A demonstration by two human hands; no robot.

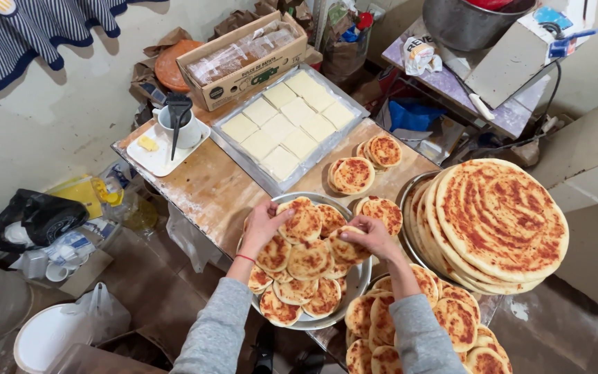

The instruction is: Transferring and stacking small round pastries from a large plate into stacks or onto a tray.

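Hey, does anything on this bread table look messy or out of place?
Mostly orderly. The left hand and right hand arrange small flatbreads on a metal tray. Only the brush leans crookedly from its cup.

11 dough squares (pixel 286 128) on tray; 4 loose small flatbreads (pixel 352 174); approx. 6 big flatbreads (pixel 501 218) stacked.
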